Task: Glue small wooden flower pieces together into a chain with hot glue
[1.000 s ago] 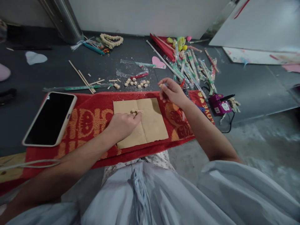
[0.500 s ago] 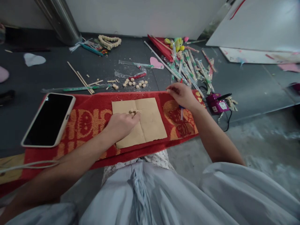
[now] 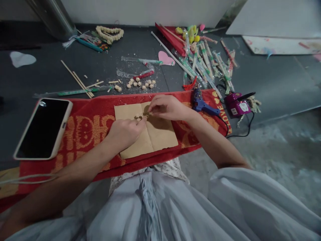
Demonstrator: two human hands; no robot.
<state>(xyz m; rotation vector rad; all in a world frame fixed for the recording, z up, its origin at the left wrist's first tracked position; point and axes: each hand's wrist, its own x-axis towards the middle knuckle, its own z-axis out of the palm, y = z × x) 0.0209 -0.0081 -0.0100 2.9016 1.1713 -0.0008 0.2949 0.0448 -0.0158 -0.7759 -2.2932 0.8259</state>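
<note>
Right hand (image 3: 167, 107), in from beside the glue gun (image 3: 200, 104), is joining left hand (image 3: 126, 131) at pale pieces (image 3: 138, 116) on brown paper (image 3: 162, 137), both curling inward, their grip impossible to tell.

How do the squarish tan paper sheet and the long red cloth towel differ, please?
The squarish tan paper sheet shows a crease and no lettering, while the long red cloth towel bears orange lettering. The sheet is smaller; the towel extends beyond it on both sides. The sheet lies on top, the towel underneath. Both are spread out roughly flat.
</note>
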